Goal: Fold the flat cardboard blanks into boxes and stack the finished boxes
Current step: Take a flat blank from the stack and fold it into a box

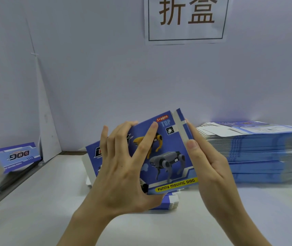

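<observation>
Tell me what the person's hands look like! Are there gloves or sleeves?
The left hand and right hand are both bare: no gloves, rings, watch or bracelet. The fingers are long and slim, with short, plain nails and no polish. No sleeves show anywhere in the picture, so any clothing ends out of view.

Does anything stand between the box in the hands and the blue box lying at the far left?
Nothing visible does. The left hand and right hand hold the box; between it and the blue box at the left lie only bare table and a dark strip. The stack of flat blanks is on the right.
</observation>
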The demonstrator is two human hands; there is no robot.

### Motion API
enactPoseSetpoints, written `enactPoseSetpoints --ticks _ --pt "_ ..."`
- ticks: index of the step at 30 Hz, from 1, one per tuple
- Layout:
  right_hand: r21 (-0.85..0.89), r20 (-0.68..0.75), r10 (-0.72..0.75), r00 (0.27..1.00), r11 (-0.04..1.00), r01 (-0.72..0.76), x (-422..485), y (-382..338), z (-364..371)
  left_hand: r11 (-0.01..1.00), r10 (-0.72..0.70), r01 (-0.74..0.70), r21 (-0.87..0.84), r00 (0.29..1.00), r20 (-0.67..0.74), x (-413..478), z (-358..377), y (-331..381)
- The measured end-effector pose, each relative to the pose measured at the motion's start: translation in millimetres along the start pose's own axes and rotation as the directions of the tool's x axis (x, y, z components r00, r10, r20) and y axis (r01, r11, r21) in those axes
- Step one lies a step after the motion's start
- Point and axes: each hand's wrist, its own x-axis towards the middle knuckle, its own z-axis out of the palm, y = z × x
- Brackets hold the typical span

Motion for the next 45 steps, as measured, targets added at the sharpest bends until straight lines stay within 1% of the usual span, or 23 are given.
enactPoseSetpoints --ticks 3,5,7,9,11,15,19,22,25,28,31,34,40,45 --pt "-0.062 0.013 0.011 1.0 0.998 -0.01 -1 2 0 1.0 -0.003 0.003 0.004 1.0 0.006 0 2 2" --pt "-0.104 -0.006 0.006 1.0 0.995 -0.006 -1 3 0 1.0 0.002 -0.002 0.014 1.0 0.003 0 4 4" --pt "-0.11 -0.046 -0.01 0.999 0.994 0.005 -1 7 0 1.0 0.008 -0.008 0.023 1.0 0.006 -1 6 6" --pt "-0.088 -0.063 0.026 0.998 0.996 -0.032 0 8 0 0.999 0.017 -0.018 0.044 1.0 0.011 -1 7 6" --pt "-0.103 -0.037 0.041 0.998 0.994 -0.045 1 7 -1 0.998 0.01 -0.011 0.055 1.0 0.005 -2 8 5" --pt "-0.175 0.076 0.052 0.996 0.984 -0.038 1 -2 -4 0.999 -0.005 0.007 0.05 0.999 -0.04 -3 10 7" --pt "-0.268 0.085 0.037 0.996 0.963 -0.013 0 -3 -5 1.0 -0.011 0.011 0.012 0.999 -0.047 -3 9 10" --pt "-0.332 0.115 0.011 0.993 0.943 0.028 -3 -4 1 0.997 -0.049 0.046 -0.07 0.997 -0.053 -4 10 16" --pt "-0.293 0.137 0.041 0.99 0.956 0.001 -1 -9 -1 0.993 -0.073 0.064 -0.103 0.994 -0.087 -4 11 21" --pt "-0.245 0.095 0.052 0.994 0.969 -0.027 0 -10 -2 0.993 -0.054 0.043 -0.108 0.994 -0.095 -3 9 19" --pt "-0.257 0.066 0.03 0.997 0.966 -0.012 -3 -9 4 0.994 -0.044 0.035 -0.099 0.995 -0.092 -3 8 19" --pt "-0.267 0.064 0.029 0.998 0.964 -0.011 -4 -7 5 0.994 -0.065 0.056 -0.09 0.992 -0.109 -3 8 21" --pt "-0.132 0.021 0.112 0.994 0.985 -0.108 0 -9 1 0.998 -0.066 0.064 -0.028 0.992 -0.104 -3 13 25" --pt "-0.159 0.055 0.127 0.99 0.98 -0.117 0 -11 -1 0.995 -0.088 0.084 -0.045 0.991 -0.099 -3 14 29"
